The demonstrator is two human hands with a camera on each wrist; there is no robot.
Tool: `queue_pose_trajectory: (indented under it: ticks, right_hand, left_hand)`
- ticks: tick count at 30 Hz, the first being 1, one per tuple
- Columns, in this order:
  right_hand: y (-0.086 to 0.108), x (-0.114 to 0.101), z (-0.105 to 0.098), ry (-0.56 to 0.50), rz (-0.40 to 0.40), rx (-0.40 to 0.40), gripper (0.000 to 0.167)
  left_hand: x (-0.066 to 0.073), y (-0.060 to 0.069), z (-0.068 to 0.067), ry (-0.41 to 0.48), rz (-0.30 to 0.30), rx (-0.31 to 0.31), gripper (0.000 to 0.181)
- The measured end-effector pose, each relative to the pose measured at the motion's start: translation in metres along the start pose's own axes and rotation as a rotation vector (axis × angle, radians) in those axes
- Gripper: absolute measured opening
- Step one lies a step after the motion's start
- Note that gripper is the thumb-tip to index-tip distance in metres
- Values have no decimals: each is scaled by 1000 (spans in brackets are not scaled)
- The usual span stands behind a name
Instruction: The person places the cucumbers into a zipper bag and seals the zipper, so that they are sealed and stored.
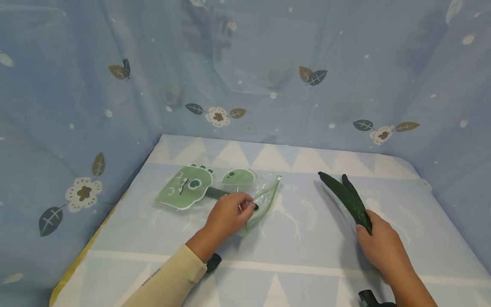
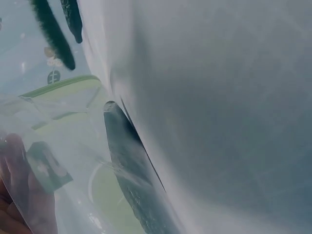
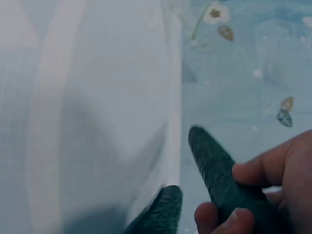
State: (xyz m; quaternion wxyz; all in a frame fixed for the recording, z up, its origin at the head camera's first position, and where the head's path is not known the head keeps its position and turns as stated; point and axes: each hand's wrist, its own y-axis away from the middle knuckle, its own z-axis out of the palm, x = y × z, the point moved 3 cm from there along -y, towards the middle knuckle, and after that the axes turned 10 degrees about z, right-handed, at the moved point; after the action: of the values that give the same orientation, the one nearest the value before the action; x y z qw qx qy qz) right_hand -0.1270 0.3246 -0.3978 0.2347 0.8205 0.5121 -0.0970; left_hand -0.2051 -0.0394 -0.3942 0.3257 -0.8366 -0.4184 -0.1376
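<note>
Right hand (image 1: 383, 245) clamped round two cucumbers (image 1: 344, 197) above the table (image 1: 307, 260); left thumb and fingers pinch the cartoon-print zip bag (image 1: 184, 187).
Third cucumber (image 1: 217, 193) lies seemingly inside the bag. Risks: pair could roll apart if right grip loosens; limp film could fold shut if left hand (image 1: 232, 213) slips.

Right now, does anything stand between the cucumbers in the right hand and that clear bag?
No, nothing visible stands between the cucumbers in the right hand and the clear bag; only patterned cloth lies there. The left hand is at the bag's green edge.
</note>
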Motion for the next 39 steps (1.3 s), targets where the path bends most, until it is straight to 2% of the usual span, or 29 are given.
queue_pose_trajectory:
  ticks: [4, 8, 11, 16, 21, 25, 33, 39]
  right_hand:
    - [16, -5, -3, -70, -38, -98, 73]
    - [32, -15, 0, -202, -60, -219, 64]
    - [36, -25, 6, -244, -97, -256, 59]
    - [31, -41, 26, -235, -177, -251, 57]
    - [20, -68, 46, -222, -250, -225, 53]
    - [11, -91, 58, -269, -297, -197, 48]
    - [-16, -132, 84, -334, -339, -138, 42]
    - [-33, -152, 97, -278, -428, -75, 48]
  left_hand:
    - [-1, -2, -1, -2, -4, 33, 13]
    - [-2, -2, 0, -1, 0, 43, 12]
    - [-3, -2, 1, -4, -6, 42, 12]
    - [-3, 0, 0, 7, 4, 48, 12]
    - [-2, 3, 1, 13, 17, 40, 11]
    - [0, 5, 0, 12, 20, 39, 13]
    - [-3, 6, -1, 7, 3, 46, 13]
    - [-2, 3, -2, 26, 24, 72, 12]
